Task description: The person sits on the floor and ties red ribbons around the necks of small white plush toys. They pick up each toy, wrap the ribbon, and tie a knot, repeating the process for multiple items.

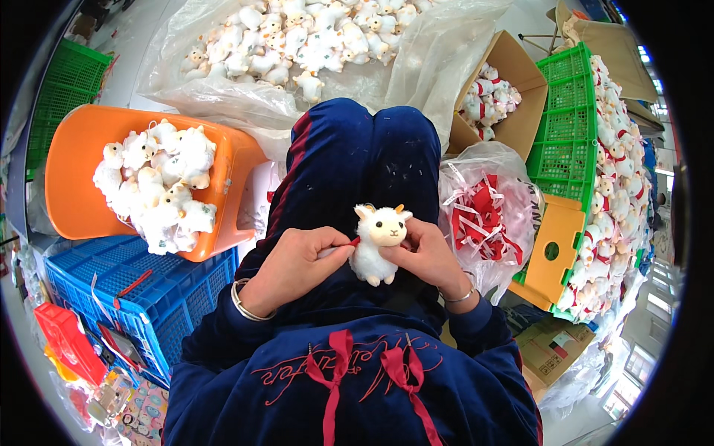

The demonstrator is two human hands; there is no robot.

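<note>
A white plush sheep (375, 256) with small orange horns sits upright over my lap, turned slightly to the right. Gripping it at the neck and side is my right hand (430, 256), thumb in front below its face. My left hand (305, 264) is closed in a pinch on a short red ribbon (355, 241) at the sheep's neck. How far the ribbon runs around the back of the neck is hidden. To the right of my thigh, a clear plastic bag (520, 178) contains red ribbons (487, 223) with white tags.
An orange chair (71, 186) at left bears plush sheep, near a blue crate (178, 297). Ahead, plastic sheeting (175, 70) carries a heap of sheep. At right stand a cardboard box (513, 70) and green crate (561, 134), beside sheep with red ribbons (606, 193).
</note>
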